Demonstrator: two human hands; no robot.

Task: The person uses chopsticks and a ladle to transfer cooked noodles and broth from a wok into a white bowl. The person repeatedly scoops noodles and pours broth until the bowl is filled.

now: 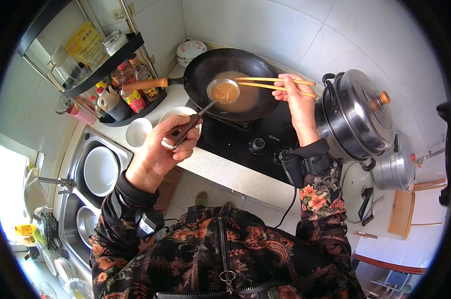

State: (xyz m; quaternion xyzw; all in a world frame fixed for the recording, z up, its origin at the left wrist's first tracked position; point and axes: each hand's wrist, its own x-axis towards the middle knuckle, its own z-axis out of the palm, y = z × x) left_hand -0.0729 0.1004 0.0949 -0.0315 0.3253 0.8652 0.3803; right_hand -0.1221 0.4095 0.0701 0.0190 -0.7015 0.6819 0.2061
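My left hand (173,144) is closed around the brown handle of a metal ladle (223,91), whose bowl is over the wok and holds brownish broth with pale noodle-like strips. In my right hand (294,99) is a pair of wooden chopsticks (259,85), their tips just at the right rim of the ladle's bowl. A black wok (199,63) with a wooden handle sits on the black cooktop (229,144), with brown liquid in its bottom. Partly behind my left hand is a white bowl (177,111) on the counter; its contents are mostly hidden.
A small white bowl (138,132) stands near the sink (126,153). Sauce bottles (134,99) fill the corner rack (109,61) at left. A lidded steamer pot (345,119) stands close to my right forearm. Beyond the wok is a lidded white enamel pot (191,50).
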